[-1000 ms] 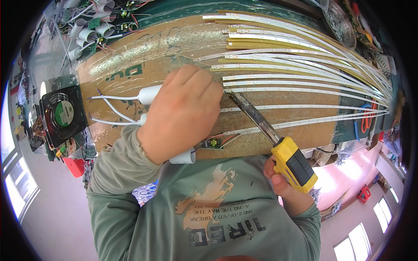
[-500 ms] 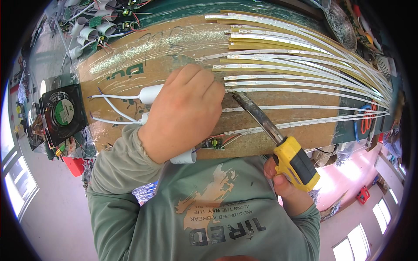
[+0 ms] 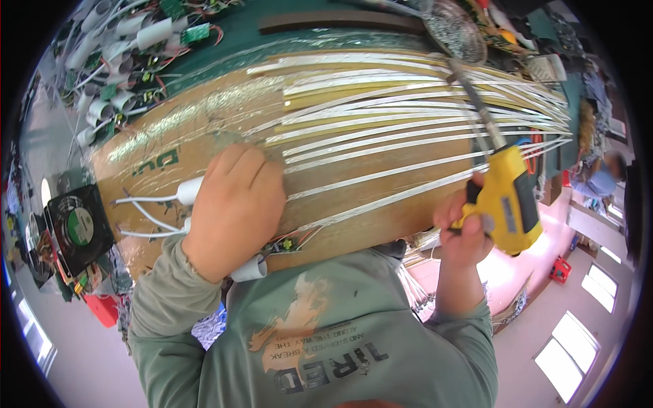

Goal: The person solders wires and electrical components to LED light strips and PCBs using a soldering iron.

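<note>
My left hand (image 3: 238,207) lies over the brown cardboard (image 3: 367,221), its fingers curled downward. What it grips is hidden beneath it, near the left ends of the white LED strips (image 3: 381,173). White tubes (image 3: 190,191) with white cords poke out on its left side. Below the wrist, a small circuit board (image 3: 286,244) with thin wires lies beside another white tube (image 3: 250,269). My right hand (image 3: 466,228) is closed around the grip of a yellow and black soldering gun (image 3: 513,197). The gun's long metal tip points away from me, over the right part of the strips.
A black fan (image 3: 79,224) stands at the left. White tubes and green circuit boards (image 3: 196,32) are heaped at the far left. A round metal dish (image 3: 457,37) sits at the far right, beside a dark bar (image 3: 340,22). Another person (image 3: 598,177) is at the right edge.
The soldering gun has moved up and right, away from my left hand, its tip now near the metal dish. My left hand stays at the strip ends while the whole view has shifted.
</note>
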`<act>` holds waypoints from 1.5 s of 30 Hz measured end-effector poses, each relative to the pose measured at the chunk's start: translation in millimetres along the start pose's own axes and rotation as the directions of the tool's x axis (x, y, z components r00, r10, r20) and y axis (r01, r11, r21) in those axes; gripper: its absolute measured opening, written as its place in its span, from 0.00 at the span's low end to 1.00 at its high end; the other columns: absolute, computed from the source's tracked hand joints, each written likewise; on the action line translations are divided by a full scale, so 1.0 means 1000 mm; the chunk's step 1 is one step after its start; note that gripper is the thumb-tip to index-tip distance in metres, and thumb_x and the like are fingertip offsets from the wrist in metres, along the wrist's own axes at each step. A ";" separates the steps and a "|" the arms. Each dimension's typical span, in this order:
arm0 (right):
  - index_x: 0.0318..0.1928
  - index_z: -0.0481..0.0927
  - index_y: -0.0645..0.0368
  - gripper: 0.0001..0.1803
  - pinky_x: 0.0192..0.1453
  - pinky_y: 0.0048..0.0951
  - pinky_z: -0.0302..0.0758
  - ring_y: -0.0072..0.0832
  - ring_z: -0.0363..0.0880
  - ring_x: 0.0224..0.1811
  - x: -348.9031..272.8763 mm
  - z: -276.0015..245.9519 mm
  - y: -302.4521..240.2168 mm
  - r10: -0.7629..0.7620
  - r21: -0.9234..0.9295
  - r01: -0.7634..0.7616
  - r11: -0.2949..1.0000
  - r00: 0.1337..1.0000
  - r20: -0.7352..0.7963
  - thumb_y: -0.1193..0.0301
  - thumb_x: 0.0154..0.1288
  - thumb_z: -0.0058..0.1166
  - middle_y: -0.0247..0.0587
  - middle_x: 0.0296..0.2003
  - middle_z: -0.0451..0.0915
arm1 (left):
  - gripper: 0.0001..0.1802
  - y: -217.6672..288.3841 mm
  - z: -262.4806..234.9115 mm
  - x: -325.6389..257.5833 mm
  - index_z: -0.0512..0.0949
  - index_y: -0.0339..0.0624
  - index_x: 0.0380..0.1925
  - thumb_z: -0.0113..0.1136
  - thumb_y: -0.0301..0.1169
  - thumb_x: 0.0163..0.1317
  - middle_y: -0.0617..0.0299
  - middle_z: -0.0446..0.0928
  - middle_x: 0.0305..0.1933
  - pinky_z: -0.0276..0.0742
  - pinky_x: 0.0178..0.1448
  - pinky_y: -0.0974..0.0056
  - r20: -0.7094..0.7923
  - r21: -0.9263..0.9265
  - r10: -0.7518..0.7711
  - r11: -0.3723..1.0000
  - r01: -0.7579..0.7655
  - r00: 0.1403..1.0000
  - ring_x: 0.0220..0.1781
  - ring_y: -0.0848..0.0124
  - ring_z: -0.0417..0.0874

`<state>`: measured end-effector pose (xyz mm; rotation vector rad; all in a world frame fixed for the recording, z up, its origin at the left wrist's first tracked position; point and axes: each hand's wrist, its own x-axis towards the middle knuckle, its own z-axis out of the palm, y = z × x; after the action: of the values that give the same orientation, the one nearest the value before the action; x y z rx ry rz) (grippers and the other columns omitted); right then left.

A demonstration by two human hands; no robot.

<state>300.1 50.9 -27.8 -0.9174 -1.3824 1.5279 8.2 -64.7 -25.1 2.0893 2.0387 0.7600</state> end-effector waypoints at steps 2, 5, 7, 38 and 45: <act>0.68 0.65 0.65 0.41 0.28 0.27 0.69 0.21 0.67 0.23 0.024 -0.011 0.001 -0.101 -0.003 0.101 0.995 0.994 -0.045 0.53 0.66 0.68 0.31 0.26 0.71 | 0.09 0.001 -0.004 0.002 0.78 0.37 0.33 0.64 0.19 0.51 0.51 0.74 0.35 0.76 0.46 0.52 0.002 0.006 -0.002 1.000 0.002 1.000 0.41 0.51 0.78; 0.69 0.65 0.65 0.34 0.29 0.27 0.69 0.21 0.66 0.23 0.056 -0.020 0.003 -0.388 -0.227 0.351 0.908 0.910 -0.146 0.59 0.71 0.61 0.33 0.27 0.71 | 0.08 0.000 -0.001 0.000 0.78 0.37 0.33 0.64 0.19 0.51 0.51 0.74 0.35 0.76 0.45 0.52 0.001 0.012 0.003 1.000 -0.003 1.000 0.41 0.51 0.78; 0.69 0.65 0.65 0.31 0.29 0.27 0.69 0.21 0.66 0.23 0.071 -0.013 -0.010 0.048 -0.186 -0.100 0.977 0.963 -0.264 0.64 0.72 0.57 0.33 0.28 0.71 | 0.08 -0.002 -0.003 0.000 0.78 0.37 0.33 0.64 0.20 0.51 0.51 0.74 0.36 0.76 0.46 0.52 0.019 0.000 -0.013 1.000 0.013 1.000 0.41 0.51 0.78; 0.62 0.72 0.59 0.27 0.69 0.55 0.73 0.29 0.79 0.45 0.028 0.041 0.030 -0.096 0.001 0.101 0.995 0.940 0.327 0.61 0.69 0.64 0.37 0.41 0.79 | 0.12 0.005 -0.026 -0.014 0.81 0.41 0.39 0.69 0.27 0.54 0.55 0.78 0.39 0.76 0.45 0.55 0.141 0.086 -0.083 0.994 0.072 0.986 0.42 0.54 0.80; 0.70 0.63 0.66 0.42 0.61 0.52 0.80 0.28 0.79 0.35 0.019 0.041 0.033 -0.138 -0.067 0.153 0.986 0.972 0.189 0.53 0.67 0.66 0.38 0.38 0.78 | 0.14 -0.007 -0.045 -0.016 0.82 0.42 0.42 0.69 0.28 0.54 0.57 0.82 0.42 0.78 0.48 0.55 0.187 -0.088 0.021 0.996 -0.004 0.982 0.43 0.54 0.82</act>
<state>251.5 53.0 -55.0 -0.7189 -1.6178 1.4827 -16.6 -91.3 6.5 2.0431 1.8622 0.6154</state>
